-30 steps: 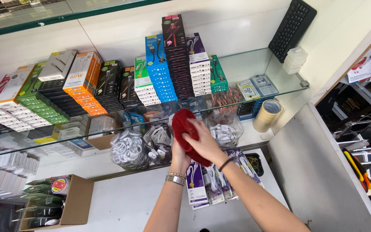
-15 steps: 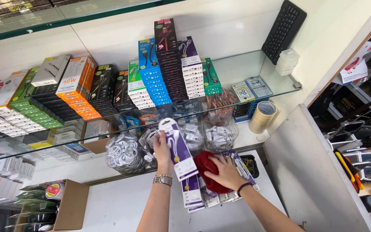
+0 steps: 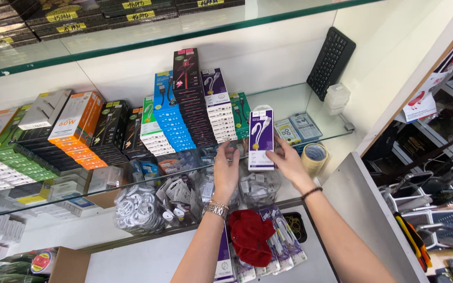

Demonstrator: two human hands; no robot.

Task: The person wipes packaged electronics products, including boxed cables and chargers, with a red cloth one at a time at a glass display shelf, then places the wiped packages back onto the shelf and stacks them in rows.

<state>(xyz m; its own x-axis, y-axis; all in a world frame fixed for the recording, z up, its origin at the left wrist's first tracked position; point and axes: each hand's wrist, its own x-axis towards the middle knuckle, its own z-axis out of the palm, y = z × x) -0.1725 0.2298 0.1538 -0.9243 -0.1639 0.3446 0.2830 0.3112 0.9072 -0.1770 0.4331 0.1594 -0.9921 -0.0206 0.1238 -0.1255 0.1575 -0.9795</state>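
Raised since half a second ago: purple-and-white cable box (image 3: 261, 137), formerly low at the counter in the left hand alone, now upright at the near edge of the glass shelf (image 3: 310, 107), held between both hands. Red cloth (image 3: 251, 242), formerly under the right hand, now lies alone on the counter, on top of loose purple cable packs (image 3: 284, 238).

Left hand (image 3: 226, 170): palm open, fingers spread upward, fingertips against the left edge of the box; metal wristwatch (image 3: 216, 209) on the wrist.

Right hand (image 3: 288, 161): fingers closed narrowly round the lower right edge of the box, bearing it; dark bracelet (image 3: 310, 193) on the wrist.

Box position: in front of the shelf's right half, just right of a stepped stack of purple-and-white boxes (image 3: 217, 105) of like kind, near a green box (image 3: 241, 107).

Further stock on the shelf, right to left: black stack (image 3: 189, 94), blue stack (image 3: 170, 118), dark stacks, orange stack (image 3: 74, 128), green stack (image 3: 14, 157). Two blister packs (image 3: 295, 128) lie flat at the right end.

Far right: black keyboard (image 3: 331, 62) leaning on the wall, small clear plastic tubs (image 3: 336, 97) below it.

Below the shelf: roll of tan tape (image 3: 314, 157) beside the right hand; bags of coiled white cables (image 3: 140, 208) to the left; cardboard carton (image 3: 69, 262) at near left.
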